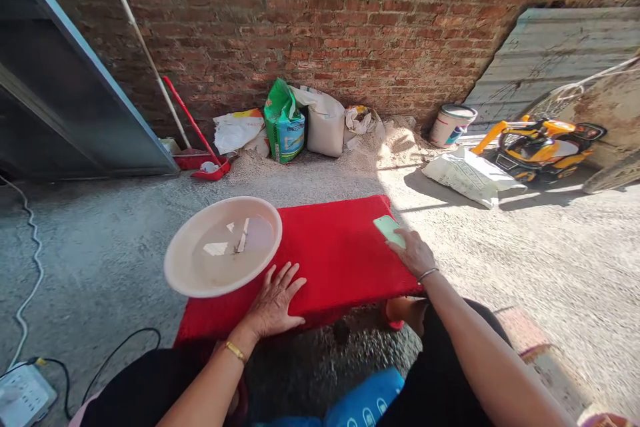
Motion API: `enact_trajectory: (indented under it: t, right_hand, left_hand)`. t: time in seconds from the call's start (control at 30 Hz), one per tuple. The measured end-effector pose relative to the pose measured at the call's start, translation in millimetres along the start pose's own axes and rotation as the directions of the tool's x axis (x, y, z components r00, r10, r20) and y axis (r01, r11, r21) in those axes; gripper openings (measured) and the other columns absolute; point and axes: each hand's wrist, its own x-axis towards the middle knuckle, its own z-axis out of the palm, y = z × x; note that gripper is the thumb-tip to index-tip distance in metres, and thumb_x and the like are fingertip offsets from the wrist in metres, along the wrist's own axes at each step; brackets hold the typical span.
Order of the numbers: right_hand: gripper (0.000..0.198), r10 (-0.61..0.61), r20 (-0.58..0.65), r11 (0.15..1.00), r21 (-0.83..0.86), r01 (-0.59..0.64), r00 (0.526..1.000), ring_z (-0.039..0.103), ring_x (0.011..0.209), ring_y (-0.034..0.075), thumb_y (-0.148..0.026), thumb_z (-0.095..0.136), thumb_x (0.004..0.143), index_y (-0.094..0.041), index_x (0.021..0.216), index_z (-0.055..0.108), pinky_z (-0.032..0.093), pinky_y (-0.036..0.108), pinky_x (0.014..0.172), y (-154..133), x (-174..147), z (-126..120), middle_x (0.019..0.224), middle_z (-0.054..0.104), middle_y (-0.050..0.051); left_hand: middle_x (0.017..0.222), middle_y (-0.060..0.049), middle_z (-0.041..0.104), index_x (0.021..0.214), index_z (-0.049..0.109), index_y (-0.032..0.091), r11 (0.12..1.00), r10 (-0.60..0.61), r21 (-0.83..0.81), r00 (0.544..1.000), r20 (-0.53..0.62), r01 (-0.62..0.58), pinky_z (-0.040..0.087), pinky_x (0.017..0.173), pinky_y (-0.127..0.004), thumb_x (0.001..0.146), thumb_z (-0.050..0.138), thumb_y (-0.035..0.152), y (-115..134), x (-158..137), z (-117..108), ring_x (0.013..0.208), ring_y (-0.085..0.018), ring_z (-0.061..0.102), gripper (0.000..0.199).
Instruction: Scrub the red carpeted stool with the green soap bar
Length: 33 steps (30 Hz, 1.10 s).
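Note:
A red cloth covers a low table or bench in front of me. My left hand lies on the cloth near its front edge, fingers spread, with nothing in it. At the right end of the cloth, my right hand grips a flat, pale green rectangular block. The block extends beyond my fingers; its kind cannot be made out. Just beyond my left hand stands a pale pink basin holding water, which shows bright reflections.
Sacks, among them a green bag, lean by a brick wall. A red dustpan is at left, a power strip lower left. On the right are a bucket, a white sack and a yellow toy excavator.

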Motion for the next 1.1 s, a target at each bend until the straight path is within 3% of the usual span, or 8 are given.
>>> enact_trajectory:
  t: [0.2,0.33,0.53,0.7,0.8,0.9,1.03,1.1]
  right_hand:
    - [0.042,-0.237,0.075,0.967,-0.078,0.243,0.969,0.055,0.094,0.024,-0.051,0.054,0.092,-0.030,0.128,0.052,0.040,0.033,0.083,-61,3,19,0.107,0.052,0.007]
    - [0.044,0.010,0.059,0.986,-0.167,0.000,0.998,0.055,0.096,0.027,-0.053,0.050,0.092,-0.029,0.129,0.050,0.041,0.038,0.085,-11,11,8,0.107,0.053,0.009]
    - [0.051,0.370,-0.049,0.923,-0.096,-0.373,0.928,0.056,0.098,0.029,-0.058,0.047,0.091,-0.024,0.129,0.049,0.044,0.040,0.084,68,2,-7,0.111,0.050,0.011]
    - [0.043,-0.004,-0.045,0.997,0.074,0.007,0.999,0.056,0.094,0.023,-0.048,0.047,0.092,-0.026,0.129,0.047,0.045,0.033,0.083,41,-27,6,0.110,0.051,0.007]
    - [0.042,-0.324,-0.013,0.946,0.019,0.324,0.946,0.053,0.095,0.022,-0.046,0.050,0.092,-0.027,0.130,0.048,0.042,0.032,0.088,13,-50,20,0.110,0.052,0.006]
    - [0.041,-0.429,0.044,0.888,-0.160,0.430,0.902,0.050,0.098,0.024,-0.045,0.050,0.094,-0.030,0.132,0.048,0.038,0.036,0.091,8,-64,25,0.110,0.053,0.007]
    - [0.042,-0.064,-0.068,0.930,-0.367,0.035,0.996,0.054,0.087,0.027,-0.049,0.048,0.095,-0.027,0.131,0.052,0.041,0.038,0.080,48,-59,13,0.099,0.055,0.010]
    - [0.045,0.140,-0.147,0.911,-0.367,-0.186,0.979,0.055,0.084,0.027,-0.054,0.049,0.093,-0.025,0.128,0.055,0.042,0.037,0.075,69,-52,3,0.096,0.055,0.011]
  left_hand:
    - [0.151,-0.009,0.029,0.130,0.048,0.028,1.000,-0.003,0.020,1.000,-0.012,0.003,0.009,0.113,-0.055,0.057,0.074,0.055,-2,-1,4,0.138,-0.033,0.024,0.082]
    - [0.151,-0.010,0.030,0.130,0.048,0.028,1.000,-0.004,0.007,1.000,-0.006,0.004,0.008,0.113,-0.056,0.058,0.074,0.056,-1,0,4,0.138,-0.033,0.024,0.082]
    - [0.151,-0.011,0.028,0.131,0.047,0.027,0.999,-0.007,-0.033,1.000,0.018,0.007,0.009,0.113,-0.056,0.057,0.074,0.057,1,1,2,0.139,-0.033,0.022,0.085]
    - [0.152,-0.010,0.026,0.133,0.045,0.028,0.999,0.003,-0.041,1.000,-0.015,-0.004,0.006,0.113,-0.054,0.058,0.074,0.057,-2,-1,6,0.140,-0.032,0.021,0.085]
    - [0.152,-0.009,0.027,0.132,0.046,0.029,1.000,-0.003,-0.030,1.000,-0.005,0.003,0.008,0.113,-0.054,0.056,0.075,0.057,-3,-1,6,0.139,-0.032,0.022,0.086]
    - [0.151,-0.010,0.029,0.131,0.047,0.028,1.000,-0.005,-0.013,1.000,-0.004,0.005,0.009,0.113,-0.054,0.056,0.076,0.056,-2,-1,3,0.139,-0.032,0.023,0.085]
    - [0.150,-0.011,0.031,0.130,0.048,0.026,1.000,0.008,-0.010,1.000,-0.012,-0.008,0.010,0.113,-0.055,0.056,0.076,0.055,-1,0,0,0.138,-0.033,0.024,0.084]
    - [0.150,-0.012,0.031,0.130,0.048,0.026,1.000,0.013,-0.018,1.000,-0.015,-0.013,0.011,0.112,-0.056,0.056,0.076,0.055,-1,1,1,0.138,-0.033,0.025,0.084]
